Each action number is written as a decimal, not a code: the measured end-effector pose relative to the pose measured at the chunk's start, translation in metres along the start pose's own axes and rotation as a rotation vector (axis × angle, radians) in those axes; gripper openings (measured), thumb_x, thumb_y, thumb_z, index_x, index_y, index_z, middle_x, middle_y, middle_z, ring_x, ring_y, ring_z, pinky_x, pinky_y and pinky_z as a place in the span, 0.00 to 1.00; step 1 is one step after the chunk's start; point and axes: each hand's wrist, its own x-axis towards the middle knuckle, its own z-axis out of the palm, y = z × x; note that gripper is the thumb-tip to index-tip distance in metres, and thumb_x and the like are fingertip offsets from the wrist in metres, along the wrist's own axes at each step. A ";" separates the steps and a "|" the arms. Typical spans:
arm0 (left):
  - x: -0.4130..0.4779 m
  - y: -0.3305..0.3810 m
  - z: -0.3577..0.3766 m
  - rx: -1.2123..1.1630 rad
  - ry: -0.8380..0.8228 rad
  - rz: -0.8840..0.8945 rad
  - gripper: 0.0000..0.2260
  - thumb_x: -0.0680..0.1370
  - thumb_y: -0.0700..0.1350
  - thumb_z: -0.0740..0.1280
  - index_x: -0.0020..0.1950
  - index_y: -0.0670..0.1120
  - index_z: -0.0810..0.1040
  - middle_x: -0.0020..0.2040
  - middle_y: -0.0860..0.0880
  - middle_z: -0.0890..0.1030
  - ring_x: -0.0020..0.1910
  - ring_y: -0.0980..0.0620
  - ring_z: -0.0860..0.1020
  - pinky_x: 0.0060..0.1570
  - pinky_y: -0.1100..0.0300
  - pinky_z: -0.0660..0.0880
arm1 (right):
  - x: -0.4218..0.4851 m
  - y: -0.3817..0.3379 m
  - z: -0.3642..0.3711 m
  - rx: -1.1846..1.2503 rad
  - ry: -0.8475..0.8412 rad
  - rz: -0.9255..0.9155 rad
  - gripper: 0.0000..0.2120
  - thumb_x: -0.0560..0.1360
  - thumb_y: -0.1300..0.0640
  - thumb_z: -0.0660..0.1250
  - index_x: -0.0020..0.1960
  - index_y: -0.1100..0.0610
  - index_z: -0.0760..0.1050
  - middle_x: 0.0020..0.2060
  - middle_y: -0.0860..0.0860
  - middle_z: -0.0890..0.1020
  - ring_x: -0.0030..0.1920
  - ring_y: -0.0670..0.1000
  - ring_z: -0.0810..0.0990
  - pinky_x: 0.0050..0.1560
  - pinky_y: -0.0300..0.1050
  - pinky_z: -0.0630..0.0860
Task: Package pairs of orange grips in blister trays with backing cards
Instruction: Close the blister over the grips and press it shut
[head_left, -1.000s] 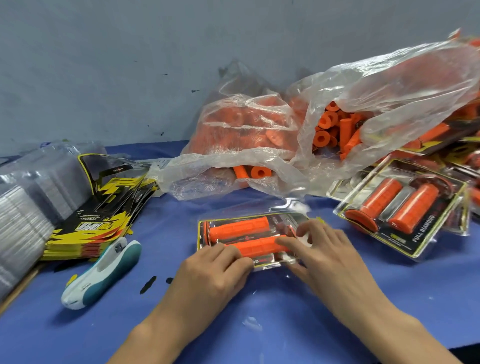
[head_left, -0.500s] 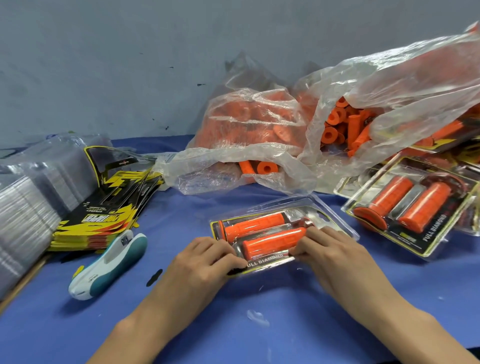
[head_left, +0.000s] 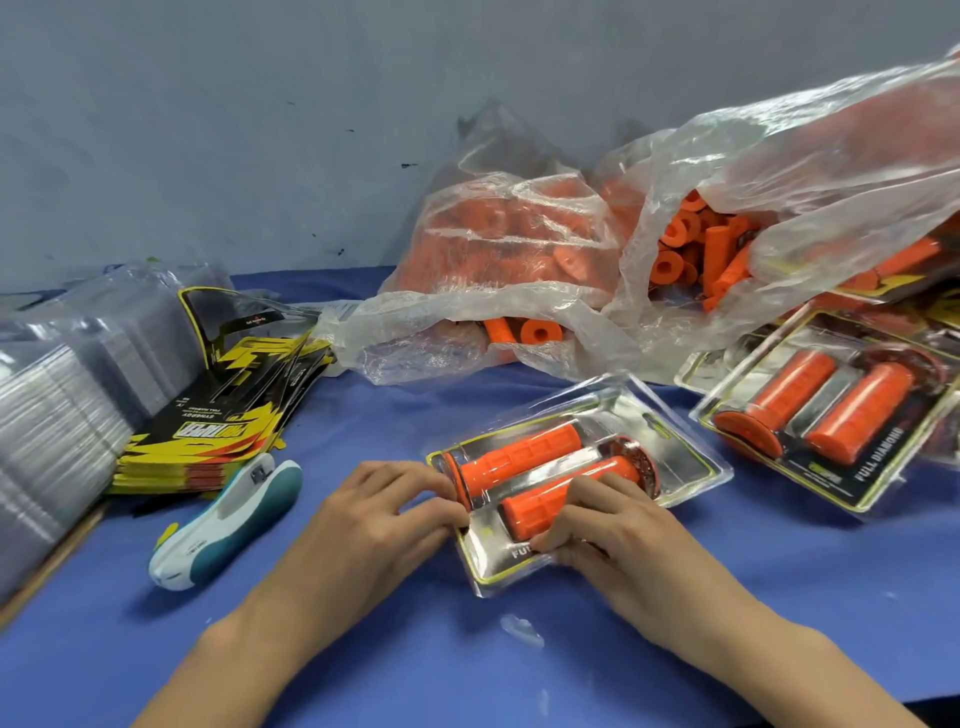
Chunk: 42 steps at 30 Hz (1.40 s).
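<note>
Blister pack (head_left: 576, 483) lies on the blue table (head_left: 363, 649) just right of centre, tilted, long axis running 8 to 2 o'clock. Two orange grips (head_left: 524, 457) are seated side by side inside, over a yellow-edged backing card (head_left: 488, 564).

Left hand (head_left: 379, 519) is placed at the pack's 9 o'clock end; fingers are curled, tips pressed on the tray edge beside the far grip's flange. Whether the thumb is pinching under the edge cannot be told.

Right hand (head_left: 608, 525) is laid over the near grip at the pack's 6 o'clock side; fingers bent, tips pressed down on the clear plastic near the printed strip.

Finished pack (head_left: 826, 415) is seen at 3 o'clock, well apart from the one being handled. Clear bags of loose grips (head_left: 691, 244) are piled at 12 to 2 o'clock. Card stack (head_left: 218, 410) at 9 o'clock, empty tray stack (head_left: 47, 415) further out at 9. White-teal stapler (head_left: 228, 525) lies near the left hand, at its 9 o'clock, not touching
</note>
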 end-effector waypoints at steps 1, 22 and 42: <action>0.000 -0.001 0.001 0.002 -0.008 -0.002 0.04 0.80 0.48 0.66 0.54 0.54 0.76 0.55 0.56 0.77 0.54 0.53 0.77 0.54 0.57 0.72 | 0.000 0.002 -0.001 0.029 -0.017 0.002 0.05 0.75 0.58 0.70 0.45 0.48 0.77 0.45 0.38 0.74 0.46 0.43 0.70 0.50 0.30 0.64; 0.009 0.001 -0.008 0.024 0.014 -0.060 0.08 0.79 0.45 0.64 0.43 0.48 0.82 0.46 0.54 0.82 0.46 0.51 0.77 0.49 0.58 0.73 | 0.001 -0.028 0.015 -0.340 0.036 -0.192 0.08 0.72 0.45 0.69 0.49 0.46 0.78 0.44 0.46 0.76 0.40 0.51 0.73 0.41 0.47 0.73; 0.000 0.056 -0.002 0.160 0.070 -0.119 0.05 0.81 0.46 0.66 0.49 0.47 0.80 0.43 0.50 0.76 0.40 0.48 0.73 0.45 0.54 0.71 | 0.007 -0.046 0.024 -0.506 0.090 0.095 0.07 0.74 0.56 0.71 0.43 0.49 0.74 0.39 0.46 0.74 0.38 0.50 0.73 0.37 0.45 0.69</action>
